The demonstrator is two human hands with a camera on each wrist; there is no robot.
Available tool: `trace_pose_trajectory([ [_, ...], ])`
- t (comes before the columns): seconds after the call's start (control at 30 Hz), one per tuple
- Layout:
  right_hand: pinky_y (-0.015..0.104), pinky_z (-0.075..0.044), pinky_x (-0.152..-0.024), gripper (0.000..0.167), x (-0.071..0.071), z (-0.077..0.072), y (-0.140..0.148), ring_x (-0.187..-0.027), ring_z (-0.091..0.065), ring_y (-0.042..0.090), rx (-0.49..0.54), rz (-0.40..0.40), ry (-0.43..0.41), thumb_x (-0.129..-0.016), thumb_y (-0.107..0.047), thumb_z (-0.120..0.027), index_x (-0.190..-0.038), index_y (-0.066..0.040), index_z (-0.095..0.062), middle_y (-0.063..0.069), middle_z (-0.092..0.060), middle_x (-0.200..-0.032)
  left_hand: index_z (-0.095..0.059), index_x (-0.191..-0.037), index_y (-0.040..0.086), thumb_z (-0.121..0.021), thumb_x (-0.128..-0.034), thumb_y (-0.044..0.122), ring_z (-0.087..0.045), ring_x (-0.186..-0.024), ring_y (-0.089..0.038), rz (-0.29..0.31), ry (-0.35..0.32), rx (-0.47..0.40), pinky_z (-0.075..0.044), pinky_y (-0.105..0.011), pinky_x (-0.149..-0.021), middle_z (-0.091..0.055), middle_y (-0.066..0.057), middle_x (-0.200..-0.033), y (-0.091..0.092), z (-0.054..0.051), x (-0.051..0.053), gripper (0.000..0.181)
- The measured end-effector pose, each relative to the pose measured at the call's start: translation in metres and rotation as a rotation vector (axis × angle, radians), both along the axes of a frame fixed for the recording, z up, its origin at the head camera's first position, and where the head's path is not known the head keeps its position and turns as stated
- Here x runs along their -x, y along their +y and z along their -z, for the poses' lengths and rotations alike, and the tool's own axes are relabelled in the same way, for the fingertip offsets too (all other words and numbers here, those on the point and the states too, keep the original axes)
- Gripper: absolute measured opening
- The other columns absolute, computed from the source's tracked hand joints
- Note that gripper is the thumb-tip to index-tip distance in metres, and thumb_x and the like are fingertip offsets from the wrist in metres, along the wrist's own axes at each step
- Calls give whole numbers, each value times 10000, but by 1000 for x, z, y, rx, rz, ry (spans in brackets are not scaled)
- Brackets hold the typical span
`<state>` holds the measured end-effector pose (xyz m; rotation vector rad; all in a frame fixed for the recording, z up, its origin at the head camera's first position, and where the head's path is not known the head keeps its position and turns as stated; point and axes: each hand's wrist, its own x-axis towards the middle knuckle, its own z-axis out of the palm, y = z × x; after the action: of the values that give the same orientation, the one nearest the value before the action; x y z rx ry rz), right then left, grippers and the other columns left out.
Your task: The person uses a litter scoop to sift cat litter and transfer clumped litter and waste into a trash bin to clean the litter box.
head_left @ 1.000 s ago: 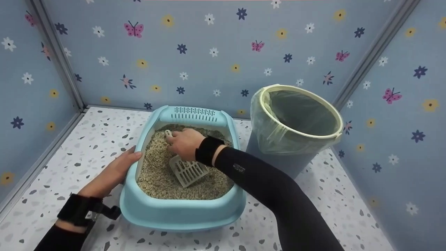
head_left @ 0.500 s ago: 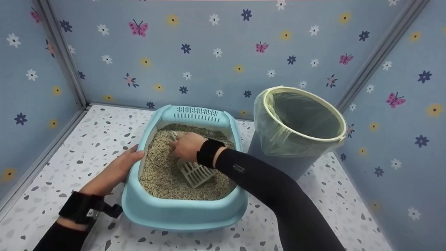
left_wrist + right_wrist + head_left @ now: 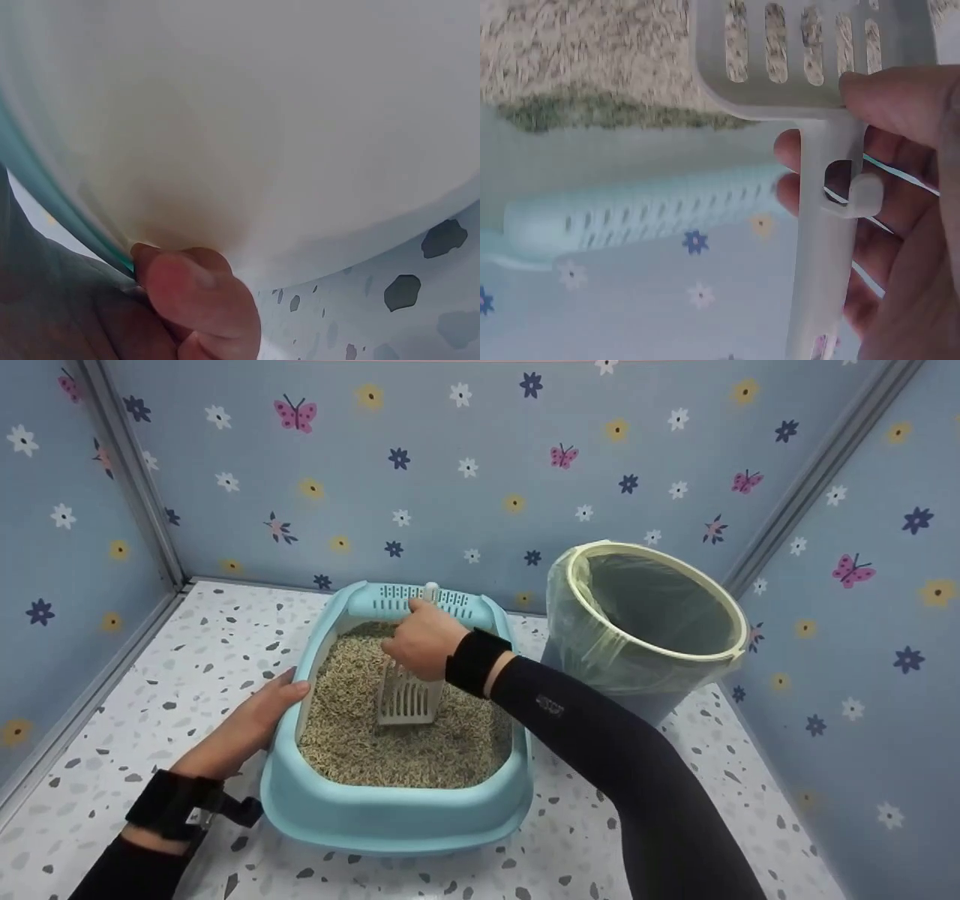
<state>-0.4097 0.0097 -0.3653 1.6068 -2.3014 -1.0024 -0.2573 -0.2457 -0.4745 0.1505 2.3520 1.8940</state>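
A light blue litter box (image 3: 397, 821) holds pale tan granular litter (image 3: 345, 742). My right hand (image 3: 426, 641) grips a grey slotted litter scoop (image 3: 409, 706) above the litter, its handle end pointing toward the back rim. Seen from the right wrist, the fingers wrap the scoop handle (image 3: 821, 262) near its hook, and the thumb lies at the base of the blade. At the box's left side, my left hand (image 3: 262, 709) holds the rim with the thumb on top. In the left wrist view, bent fingertips (image 3: 199, 292) press against the box wall.
A bin (image 3: 600, 660) lined with a pale translucent bag stands right of the box, its mouth open. Flower-patterned panels (image 3: 480, 427) rise behind and on both sides. The floor (image 3: 187, 660) is white with grey specks.
My right hand has shifted right and slightly toward the back. The scoop has swung so its handle points to the back wall and its blade sits higher in view. My left hand stays on the rim.
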Motion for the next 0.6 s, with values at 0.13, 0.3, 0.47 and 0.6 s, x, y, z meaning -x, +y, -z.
trace_pose_trajectory([
  [0.13, 354, -568, -774, 97, -2, -18, 7, -587, -427, 141, 55, 15, 2, -1136, -175, -572, -1042, -152, -561, -47, -433, -677, -84, -1796, 136, -429, -1174, 540, -658, -1211, -431, -11, -6, 15, -616, -482, -873, -501, -337, -1578, 1, -1, 0, 818],
  [0.3, 299, -256, -474, 297, -3, -31, 16, -530, -230, 114, 100, 11, 94, -1230, -280, -396, -962, -166, -454, -55, -280, -630, -82, -1796, 133, -425, -1175, 541, -654, -1196, -425, -13, -6, 17, -612, -479, -874, -518, -333, -1545, 1, -1, 0, 818],
  [0.47, 274, -277, -434, 276, -4, -36, 22, -514, -211, 103, 104, 29, 197, -1226, -210, -363, -968, -173, -452, -59, -261, -609, -84, -1797, 144, -418, -1178, 540, -656, -1211, -439, -10, -1, 17, -606, -495, -888, -522, -332, -1548, -1, 0, 0, 807],
  [0.6, 329, -541, -486, 238, -4, -37, 24, -498, -386, 118, 105, 121, 235, -1206, -151, -413, -1041, -161, -584, -37, -358, -601, -81, -1798, 151, -416, -1179, 543, -660, -1214, -431, -6, -3, 15, -605, -493, -893, -520, -327, -1558, -1, 0, 0, 805],
])
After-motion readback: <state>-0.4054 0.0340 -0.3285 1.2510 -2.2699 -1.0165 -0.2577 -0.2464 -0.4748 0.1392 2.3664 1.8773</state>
